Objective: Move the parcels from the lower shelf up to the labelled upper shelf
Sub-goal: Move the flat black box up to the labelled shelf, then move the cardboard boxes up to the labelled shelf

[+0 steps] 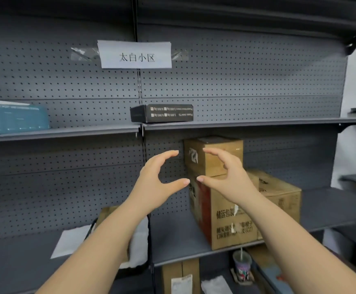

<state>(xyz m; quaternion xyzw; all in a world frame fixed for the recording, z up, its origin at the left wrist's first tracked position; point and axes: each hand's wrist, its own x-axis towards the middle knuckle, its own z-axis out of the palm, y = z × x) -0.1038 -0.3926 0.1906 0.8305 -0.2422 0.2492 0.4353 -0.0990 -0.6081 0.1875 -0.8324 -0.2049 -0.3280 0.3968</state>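
Counting cartons on the lower shelf (331,209), down and right of the paper label (135,54): 3 brown cardboard ones in a cluster. The small carton (219,158) sits on top of the big carton (228,219), which has a red side, black printed characters on its front and torn white label scraps. The 3rd carton (278,194) stands just behind the big one, further right of the label, w/ faint print on top.

Directly under the label, the upper shelf (257,123) carries 1 black box (162,113) w/ white text that reads upside down. On the same level, far left of the label, lies 1 blue pack (13,118).

Below-left of the label, partly hidden by the left forearm: 1 more brown box (106,213) and 1 white flat item (71,240), sheet or mailer, can't tell. On the lowest level, down from the label: 1 stickered carton (181,276) and, further right, 1 lidded cup (242,262) w/ straw.

There are 2 hands, both bare, raised below the label in front of the small carton. The left hand (158,177) and right hand (228,172) each form a wide C, fingers & thumb spread apart, gripping nothing. The thumb tips nearly meet. Whether the right fingers touch the carton can't be told.
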